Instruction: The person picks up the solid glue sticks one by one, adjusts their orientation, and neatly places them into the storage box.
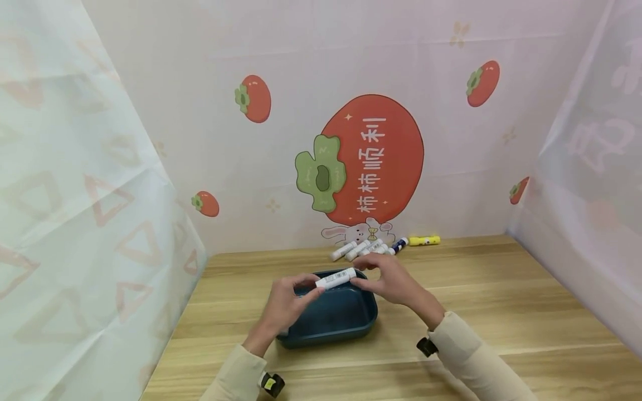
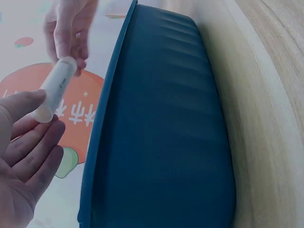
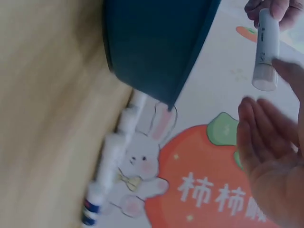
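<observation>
A white glue stick (image 1: 336, 278) with a barcode label hangs tilted above a dark blue tray (image 1: 336, 334). My left hand (image 1: 285, 303) pinches its lower left end between thumb and fingers; the left wrist view shows the other left fingers (image 2: 33, 161) spread out. At the opposite end is my right hand (image 1: 393, 281). In the right wrist view the right thumb (image 3: 289, 76) lies against or very near the glue stick (image 3: 267, 47), while the right fingers (image 3: 261, 118) stay extended, apart from it. The tray's interior is partly hidden by the hands.
Behind the tray, several white glue sticks (image 1: 343, 250) lie along the back of the wooden table (image 1: 476, 334). Beside them are a navy one (image 1: 399, 245) and a yellow one (image 1: 424, 240). A printed cloth (image 1: 271, 44) stands behind and at both sides.
</observation>
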Available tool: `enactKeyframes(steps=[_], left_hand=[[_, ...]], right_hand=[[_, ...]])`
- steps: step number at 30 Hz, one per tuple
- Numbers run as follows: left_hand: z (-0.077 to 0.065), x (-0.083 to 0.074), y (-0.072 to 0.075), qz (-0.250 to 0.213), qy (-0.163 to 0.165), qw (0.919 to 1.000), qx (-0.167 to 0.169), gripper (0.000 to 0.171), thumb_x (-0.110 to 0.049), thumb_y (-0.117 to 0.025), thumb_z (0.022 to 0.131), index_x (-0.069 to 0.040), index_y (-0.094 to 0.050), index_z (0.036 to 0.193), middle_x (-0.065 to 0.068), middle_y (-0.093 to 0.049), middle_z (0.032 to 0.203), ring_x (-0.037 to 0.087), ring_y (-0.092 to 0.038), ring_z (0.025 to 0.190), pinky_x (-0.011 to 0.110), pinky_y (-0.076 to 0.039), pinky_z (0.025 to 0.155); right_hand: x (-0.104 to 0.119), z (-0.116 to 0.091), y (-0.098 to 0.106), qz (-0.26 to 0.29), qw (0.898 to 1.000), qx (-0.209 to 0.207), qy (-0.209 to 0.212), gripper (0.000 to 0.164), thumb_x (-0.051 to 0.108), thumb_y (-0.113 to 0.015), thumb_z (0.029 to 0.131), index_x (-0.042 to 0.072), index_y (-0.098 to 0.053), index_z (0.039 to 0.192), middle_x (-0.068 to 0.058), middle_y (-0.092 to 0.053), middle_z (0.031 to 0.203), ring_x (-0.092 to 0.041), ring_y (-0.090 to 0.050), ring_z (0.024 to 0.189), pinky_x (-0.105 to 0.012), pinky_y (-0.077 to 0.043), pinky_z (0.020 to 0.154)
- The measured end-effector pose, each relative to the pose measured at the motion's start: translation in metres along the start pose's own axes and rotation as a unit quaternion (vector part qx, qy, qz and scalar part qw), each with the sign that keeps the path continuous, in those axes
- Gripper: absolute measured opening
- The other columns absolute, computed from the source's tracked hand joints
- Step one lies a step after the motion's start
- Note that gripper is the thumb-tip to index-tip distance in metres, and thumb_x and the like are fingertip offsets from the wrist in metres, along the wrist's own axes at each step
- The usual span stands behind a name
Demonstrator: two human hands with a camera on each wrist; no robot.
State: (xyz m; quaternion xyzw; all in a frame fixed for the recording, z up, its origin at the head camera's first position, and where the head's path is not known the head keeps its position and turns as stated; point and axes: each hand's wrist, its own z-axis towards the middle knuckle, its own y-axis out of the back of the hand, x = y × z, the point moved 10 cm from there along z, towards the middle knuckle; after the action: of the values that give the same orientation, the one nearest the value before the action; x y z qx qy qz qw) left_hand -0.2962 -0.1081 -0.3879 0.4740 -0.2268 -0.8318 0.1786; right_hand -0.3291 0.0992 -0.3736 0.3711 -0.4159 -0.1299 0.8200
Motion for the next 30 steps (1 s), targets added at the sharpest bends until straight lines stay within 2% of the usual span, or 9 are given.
enactKeyframes(steps=[3, 6, 8, 10, 14, 18, 23, 27, 30], left_hand=[[0.001, 0.004, 0.003, -0.028, 0.026, 0.9990, -0.021, 0.017, -0.019, -0.086, 0.090, -0.020, -0.082, 0.106, -0.002, -0.082, 0.100, 0.012, -0.077, 0.091, 0.036, -0.065, 0.084], [0.001, 0.006, 0.006, -0.046, 0.033, 0.9973, -0.046, 0.017, -0.021, -0.087, 0.089, -0.021, -0.083, 0.105, -0.002, -0.082, 0.099, 0.013, -0.077, 0.091, 0.035, -0.065, 0.082], [0.001, 0.005, 0.006, -0.060, 0.029, 0.9959, -0.061, 0.016, -0.021, -0.087, 0.089, -0.019, -0.083, 0.105, -0.001, -0.082, 0.100, 0.014, -0.078, 0.091, 0.034, -0.065, 0.081], [0.001, 0.003, 0.005, -0.070, 0.023, 0.9946, -0.074, 0.016, -0.021, -0.087, 0.089, -0.019, -0.083, 0.104, 0.000, -0.083, 0.101, 0.014, -0.079, 0.091, 0.035, -0.066, 0.080], [0.002, -0.004, 0.002, -0.082, 0.011, 0.9923, -0.092, 0.016, -0.021, -0.087, 0.089, -0.017, -0.083, 0.104, 0.003, -0.083, 0.101, 0.015, -0.079, 0.092, 0.033, -0.066, 0.078], [0.002, -0.009, -0.001, -0.085, 0.002, 0.9913, -0.101, 0.017, -0.021, -0.086, 0.090, -0.016, -0.083, 0.106, 0.003, -0.083, 0.101, 0.016, -0.080, 0.092, 0.033, -0.066, 0.076], [0.000, -0.008, -0.002, -0.084, 0.006, 0.9900, -0.113, 0.017, -0.023, -0.087, 0.089, -0.018, -0.083, 0.105, 0.001, -0.083, 0.099, 0.014, -0.080, 0.090, 0.027, -0.064, 0.073], [0.000, -0.006, -0.002, -0.092, 0.013, 0.9889, -0.116, 0.017, -0.023, -0.088, 0.088, -0.019, -0.084, 0.104, 0.001, -0.083, 0.099, 0.015, -0.080, 0.090, 0.021, -0.062, 0.073], [0.001, -0.005, -0.002, -0.081, 0.014, 0.9909, -0.106, 0.019, -0.025, -0.088, 0.088, -0.018, -0.084, 0.105, 0.000, -0.083, 0.101, 0.017, -0.080, 0.093, 0.027, -0.065, 0.077]], right_hand=[[-0.019, -0.008, 0.000, 0.088, 0.992, -0.035, -0.079, 0.036, 0.033, -0.082, 0.094, 0.013, -0.077, 0.123, -0.005, -0.079, 0.115, -0.024, -0.074, 0.103, -0.042, -0.064, 0.095], [-0.033, -0.015, -0.011, 0.185, 0.970, -0.047, -0.152, 0.038, 0.035, -0.079, 0.096, 0.011, -0.077, 0.125, -0.007, -0.079, 0.118, -0.016, -0.074, 0.103, -0.030, -0.063, 0.093], [-0.038, -0.019, -0.023, 0.270, 0.942, -0.052, -0.193, 0.042, 0.033, -0.076, 0.099, 0.005, -0.074, 0.130, -0.012, -0.078, 0.124, -0.015, -0.075, 0.106, -0.029, -0.062, 0.096], [-0.039, -0.021, -0.035, 0.350, 0.908, -0.062, -0.221, 0.047, 0.032, -0.072, 0.102, -0.001, -0.069, 0.135, -0.017, -0.075, 0.129, -0.015, -0.075, 0.109, -0.030, -0.061, 0.102], [-0.035, -0.021, -0.054, 0.488, 0.830, -0.100, -0.252, 0.051, 0.028, -0.066, 0.106, -0.008, -0.060, 0.143, -0.018, -0.074, 0.132, -0.014, -0.075, 0.113, -0.034, -0.058, 0.107], [-0.032, -0.018, -0.065, 0.552, 0.779, -0.152, -0.256, 0.047, 0.023, -0.065, 0.106, -0.009, -0.059, 0.142, -0.009, -0.078, 0.121, -0.011, -0.074, 0.111, -0.032, -0.059, 0.105], [-0.030, -0.016, -0.069, 0.580, 0.747, -0.216, -0.243, 0.033, 0.016, -0.068, 0.104, -0.007, -0.069, 0.128, -0.003, -0.078, 0.105, -0.012, -0.075, 0.102, -0.029, -0.062, 0.098], [-0.031, -0.015, -0.070, 0.578, 0.742, -0.239, -0.242, 0.029, 0.014, -0.070, 0.103, -0.006, -0.072, 0.123, -0.001, -0.078, 0.100, -0.011, -0.075, 0.096, -0.026, -0.063, 0.092], [-0.032, -0.012, -0.069, 0.566, 0.752, -0.237, -0.240, 0.035, 0.016, -0.070, 0.103, -0.009, -0.069, 0.127, 0.000, -0.077, 0.099, -0.009, -0.075, 0.095, -0.025, -0.063, 0.090]])
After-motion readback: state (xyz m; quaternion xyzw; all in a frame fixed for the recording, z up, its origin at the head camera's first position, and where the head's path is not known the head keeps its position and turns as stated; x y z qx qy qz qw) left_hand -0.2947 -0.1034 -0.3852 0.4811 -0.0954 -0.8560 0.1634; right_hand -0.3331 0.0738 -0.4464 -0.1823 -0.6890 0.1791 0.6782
